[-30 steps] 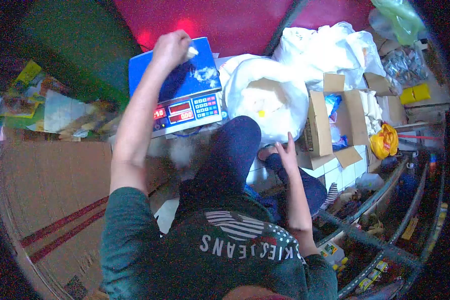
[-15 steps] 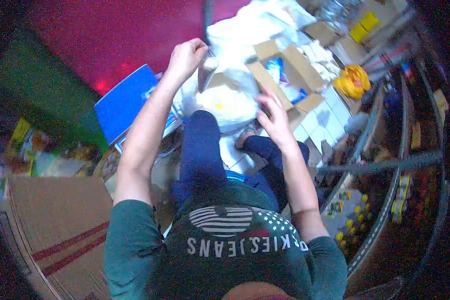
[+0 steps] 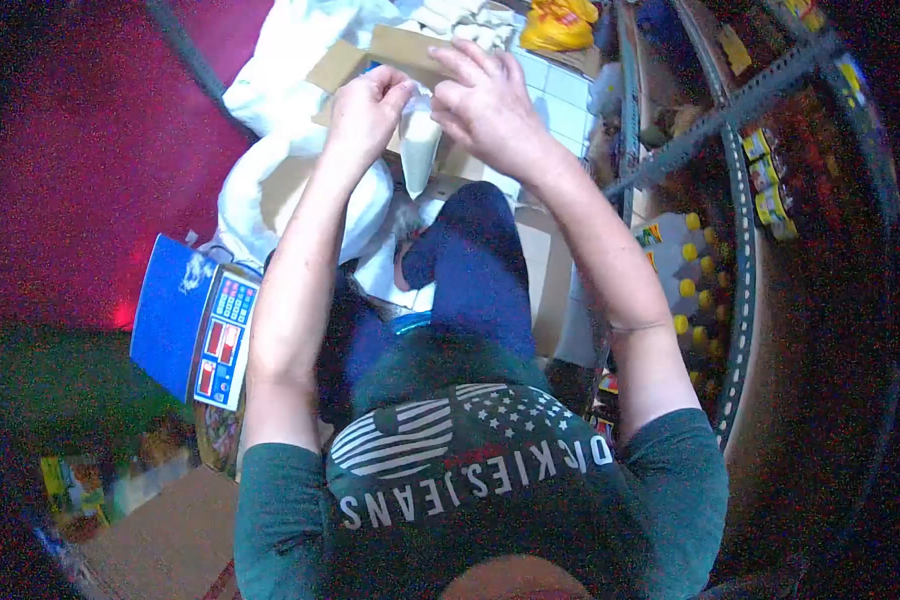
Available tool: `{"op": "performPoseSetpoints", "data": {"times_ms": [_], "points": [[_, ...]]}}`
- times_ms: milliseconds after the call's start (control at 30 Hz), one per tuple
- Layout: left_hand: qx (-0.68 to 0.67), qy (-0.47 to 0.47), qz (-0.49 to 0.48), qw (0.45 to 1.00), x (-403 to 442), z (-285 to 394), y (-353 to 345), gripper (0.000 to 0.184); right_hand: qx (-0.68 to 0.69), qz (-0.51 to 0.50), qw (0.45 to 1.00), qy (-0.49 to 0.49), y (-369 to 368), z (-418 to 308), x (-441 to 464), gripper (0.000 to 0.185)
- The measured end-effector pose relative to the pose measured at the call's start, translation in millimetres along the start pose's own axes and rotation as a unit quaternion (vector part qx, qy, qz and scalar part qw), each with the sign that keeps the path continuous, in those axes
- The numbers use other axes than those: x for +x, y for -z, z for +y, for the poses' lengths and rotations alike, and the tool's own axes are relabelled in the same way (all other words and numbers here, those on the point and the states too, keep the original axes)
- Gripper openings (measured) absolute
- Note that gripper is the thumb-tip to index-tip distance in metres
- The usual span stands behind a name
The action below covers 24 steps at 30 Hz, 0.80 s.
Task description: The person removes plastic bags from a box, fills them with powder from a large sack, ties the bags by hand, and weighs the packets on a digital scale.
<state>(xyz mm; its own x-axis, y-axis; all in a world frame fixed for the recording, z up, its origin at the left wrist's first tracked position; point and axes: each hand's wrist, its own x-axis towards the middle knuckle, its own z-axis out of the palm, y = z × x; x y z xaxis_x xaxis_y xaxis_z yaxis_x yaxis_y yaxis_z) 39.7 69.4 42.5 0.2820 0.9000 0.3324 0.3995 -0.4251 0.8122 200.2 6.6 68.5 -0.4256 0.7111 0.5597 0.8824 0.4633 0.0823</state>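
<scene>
A small clear plastic bag (image 3: 419,150) with pale powdery or granular stuff in its lower part hangs between my hands. My left hand (image 3: 365,112) pinches its top between thumb and fingertips. From the other side, my right hand (image 3: 487,108) has thumb and forefinger at the bag's neck, its other fingers raised and spread; the exact grip is partly hidden. Below my left forearm stands a large open white sack (image 3: 238,195) with pale contents, partly covered by the arm. Behind both hands is an open cardboard box (image 3: 405,45).
A blue digital scale (image 3: 175,310) stands at the left. Small filled white bags (image 3: 460,18) and a yellow plastic bag (image 3: 560,24) lie at the back. Metal shelving (image 3: 740,290) with yellow-capped bottles (image 3: 686,288) lines the right side.
The view has swung to the right. My right hand has come from beside the sack up to the small bag, which my left hand still holds. The bag now hangs clear of the sack.
</scene>
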Motion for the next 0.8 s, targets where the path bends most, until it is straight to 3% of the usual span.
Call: {"op": "performPoseSetpoints", "data": {"times_ms": [133, 233, 367, 567, 633, 700, 800], "points": [[-0.065, -0.053, -0.022, 0.996, 21, 0, -51, 0.026, 0.005, 0.008, 0.999, -0.037, 19, 33, -30, 0.015], [-0.034, -0.026, -0.082, 0.996, 11, 50, -55, 0.025, 0.100, 0.078, 0.989, -0.076, 26, 49, -54, 0.034], [-0.065, -0.128, -0.105, 0.984, 8, 47, -88, 0.021, 0.084, 0.015, 0.977, -0.193, 26, 39, -80, 0.022], [-0.103, -0.089, -0.196, 0.971, -23, 33, -128, 0.024, 0.074, 0.003, 0.958, -0.277, 9, 51, -141, 0.016], [-0.111, -0.050, -0.208, 0.971, -36, 24, -111, 0.028, 0.117, -0.042, 0.927, -0.353, 1, 52, -165, 0.018], [-0.071, -0.094, -0.214, 0.970, -46, -16, -90, 0.030, 0.127, -0.074, 0.904, -0.402, -24, 55, -198, 0.019], [0.070, -0.050, -0.241, 0.967, -81, -84, -30, 0.030, 0.075, -0.116, 0.909, -0.394, -76, 68, -249, 0.017]]}}
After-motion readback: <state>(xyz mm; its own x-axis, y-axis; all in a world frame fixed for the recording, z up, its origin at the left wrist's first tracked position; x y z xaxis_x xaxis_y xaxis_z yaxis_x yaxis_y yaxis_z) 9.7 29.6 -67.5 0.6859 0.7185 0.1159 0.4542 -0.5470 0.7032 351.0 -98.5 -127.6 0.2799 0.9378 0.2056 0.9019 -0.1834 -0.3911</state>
